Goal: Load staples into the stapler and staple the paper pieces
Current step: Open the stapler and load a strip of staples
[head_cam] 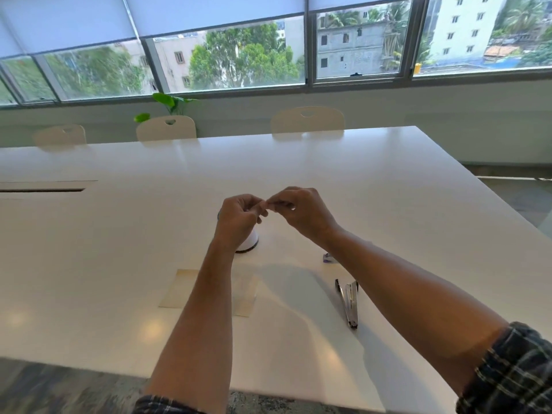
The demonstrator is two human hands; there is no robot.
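Observation:
My left hand (239, 218) and my right hand (298, 210) are raised above the white table (388, 186), fingertips pinched together on something very small that I cannot make out, possibly a strip of staples. The stapler (349, 301) lies swung open on the table to the right, under my right forearm. Two beige paper pieces (182, 289) lie flat near the front, partly hidden by my left forearm. A small staple box (328, 258) rests beside my right wrist.
A white round object with a dark base (249, 245) stands behind my left hand. Three pale chairs (307, 119) line the table's far side below the windows. A cable slot (41, 189) is cut into the table at the left.

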